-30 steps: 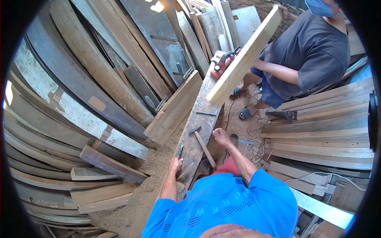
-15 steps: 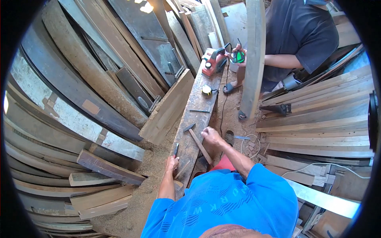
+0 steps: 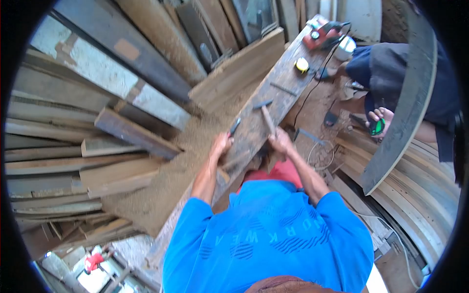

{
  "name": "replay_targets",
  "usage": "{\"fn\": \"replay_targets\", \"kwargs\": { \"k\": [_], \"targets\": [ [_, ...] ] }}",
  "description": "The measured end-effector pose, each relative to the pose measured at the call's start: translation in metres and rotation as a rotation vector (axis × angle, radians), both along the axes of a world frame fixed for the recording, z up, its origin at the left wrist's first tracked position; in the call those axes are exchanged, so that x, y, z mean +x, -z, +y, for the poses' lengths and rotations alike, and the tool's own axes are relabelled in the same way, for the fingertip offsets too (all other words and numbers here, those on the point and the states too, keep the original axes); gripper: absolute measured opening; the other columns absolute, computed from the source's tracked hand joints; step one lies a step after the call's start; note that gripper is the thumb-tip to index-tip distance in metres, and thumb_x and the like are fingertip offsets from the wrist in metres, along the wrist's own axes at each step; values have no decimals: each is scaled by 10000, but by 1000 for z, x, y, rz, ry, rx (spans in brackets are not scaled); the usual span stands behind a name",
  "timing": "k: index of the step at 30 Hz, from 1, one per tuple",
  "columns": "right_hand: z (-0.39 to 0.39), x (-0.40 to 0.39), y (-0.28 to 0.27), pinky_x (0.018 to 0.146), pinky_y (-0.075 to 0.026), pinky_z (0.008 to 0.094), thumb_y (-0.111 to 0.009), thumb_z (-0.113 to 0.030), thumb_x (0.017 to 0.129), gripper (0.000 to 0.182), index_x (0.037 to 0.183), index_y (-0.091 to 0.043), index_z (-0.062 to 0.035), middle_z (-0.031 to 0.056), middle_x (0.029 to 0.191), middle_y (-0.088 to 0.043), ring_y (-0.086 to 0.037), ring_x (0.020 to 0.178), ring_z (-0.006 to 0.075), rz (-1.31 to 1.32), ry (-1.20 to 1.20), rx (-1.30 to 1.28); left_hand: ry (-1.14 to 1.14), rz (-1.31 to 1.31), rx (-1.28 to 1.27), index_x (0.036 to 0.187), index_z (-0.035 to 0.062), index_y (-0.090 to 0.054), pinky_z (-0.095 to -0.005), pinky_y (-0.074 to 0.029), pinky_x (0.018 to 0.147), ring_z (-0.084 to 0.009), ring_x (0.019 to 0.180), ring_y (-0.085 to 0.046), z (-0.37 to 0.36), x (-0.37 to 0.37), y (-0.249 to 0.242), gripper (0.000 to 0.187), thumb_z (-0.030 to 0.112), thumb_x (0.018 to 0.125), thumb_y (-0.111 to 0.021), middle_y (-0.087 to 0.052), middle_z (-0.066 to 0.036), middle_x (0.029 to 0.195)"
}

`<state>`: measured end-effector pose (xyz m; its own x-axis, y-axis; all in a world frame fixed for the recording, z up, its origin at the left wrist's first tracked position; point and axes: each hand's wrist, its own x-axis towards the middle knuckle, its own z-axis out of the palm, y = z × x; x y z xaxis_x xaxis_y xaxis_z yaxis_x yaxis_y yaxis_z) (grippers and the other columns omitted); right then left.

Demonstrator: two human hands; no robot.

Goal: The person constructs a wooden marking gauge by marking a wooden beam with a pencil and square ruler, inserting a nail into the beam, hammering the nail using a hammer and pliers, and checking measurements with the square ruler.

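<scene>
My left hand (image 3: 223, 144) is at the left edge of the narrow wooden bench (image 3: 254, 132), closed around a small dark and red chisel-like tool (image 3: 235, 127) that points away from me. On the other side, my right hand (image 3: 281, 141) has its fingers wrapped round the lower handle of a hammer (image 3: 266, 116). The hammer's head rests on the bench top. Beyond it lie a thin dark bar (image 3: 283, 88) and a yellow tape measure (image 3: 302, 65).
A red power planer (image 3: 325, 35) with a black cord sits at the bench's far end. At right a co-worker's hand (image 3: 382, 119) holds a green tape measure (image 3: 376, 127) beside a long upright board (image 3: 408, 117). Planks (image 3: 137, 134) lean at left; sawdust covers the floor.
My right hand has come down onto the hammer's handle and closed on it. My view has turned, shifting the bench rightward. The co-worker's board and green tape measure now appear lower and farther right.
</scene>
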<state>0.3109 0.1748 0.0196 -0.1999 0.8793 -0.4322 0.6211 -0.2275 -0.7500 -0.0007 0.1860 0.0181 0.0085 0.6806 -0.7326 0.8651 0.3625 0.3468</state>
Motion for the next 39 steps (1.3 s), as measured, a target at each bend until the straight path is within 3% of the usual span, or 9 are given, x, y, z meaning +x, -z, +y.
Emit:
{"fn": "replay_targets", "kwargs": {
  "k": [11, 12, 19, 20, 23, 25, 27, 33, 39],
  "targets": [
    [13, -3, -87, 675, -506, 470, -626, -153, 920, 233, 1082, -518, -25, 197, 742, -612, -665, 745, 389, 174, 207, 10, 147, 135, -44, 1108, 0, -699, -463, -542, 905, -395, 1058, -673, 66, -12, 1, 584, 522, 848, -739, -710, -231, 1084],
    [15, -7, -82, 662, -510, 458, -611, -177, 945, 222, 1069, -516, -20, 177, 745, -625, -674, 731, 356, 103, 187, 14, 152, 144, -18, 999, -3, -684, -469, -538, 771, -389, 892, -703, 69, -14, 4, 584, 543, 812, -772, -721, -225, 929],
    [13, -15, -76, 640, -478, 500, -597, -225, 969, 261, 1058, -515, 6, 261, 756, -621, -664, 744, 444, 86, 204, 83, 157, 9, 266, 860, -15, -628, -504, -506, 712, -442, 813, -666, 65, -27, 13, 574, 539, 805, -768, -673, -250, 819],
    [13, -16, -80, 635, -476, 505, -596, -234, 971, 261, 1053, -519, 1, 266, 742, -617, -665, 748, 456, 89, 213, 80, 143, 63, 84, 1049, 49, -689, -497, -524, 825, -421, 995, -675, 72, -22, 0, 535, 532, 827, -751, -703, -238, 1029],
    [15, -14, -76, 634, -484, 503, -592, -243, 974, 259, 1046, -524, -4, 251, 735, -627, -668, 739, 449, 63, 222, 88, 208, 58, 23, 1082, 40, -695, -487, -535, 855, -405, 1030, -677, 81, -14, 1, 556, 524, 816, -761, -705, -239, 1067],
    [19, -12, -65, 645, -509, 416, -567, -259, 985, 239, 998, -550, -21, 126, 743, -641, -654, 707, 260, 65, 230, -2, 280, 80, 73, 1144, 49, -696, -470, -539, 896, -398, 1075, -670, 81, -18, 42, 587, 524, 806, -771, -700, -228, 1129],
    [29, -15, -74, 628, -506, 408, -536, -294, 996, 271, 982, -550, -24, 108, 742, -642, -652, 705, 244, 95, 271, -135, 224, 74, -2, 1205, 73, -688, -472, -529, 934, -397, 1134, -649, 86, -9, 18, 626, 539, 796, -773, -696, -218, 1163],
    [24, -31, -62, 670, -503, 509, -542, -217, 980, 241, 1080, -518, 0, 237, 749, -628, -663, 731, 421, -57, 241, 224, 301, 54, -34, 1084, 63, -700, -497, -529, 875, -399, 1074, -658, 93, -11, 30, 604, 573, 767, -771, -702, -202, 1131],
    [32, -42, -80, 689, -480, 559, -570, -246, 985, 308, 1164, -488, -10, 306, 802, -630, -622, 806, 526, -56, 151, 25, 433, -18, 79, 1000, 39, -682, -510, -516, 800, -422, 939, -669, 104, -13, 25, 601, 604, 802, -733, -708, -224, 988]
  ]
}}
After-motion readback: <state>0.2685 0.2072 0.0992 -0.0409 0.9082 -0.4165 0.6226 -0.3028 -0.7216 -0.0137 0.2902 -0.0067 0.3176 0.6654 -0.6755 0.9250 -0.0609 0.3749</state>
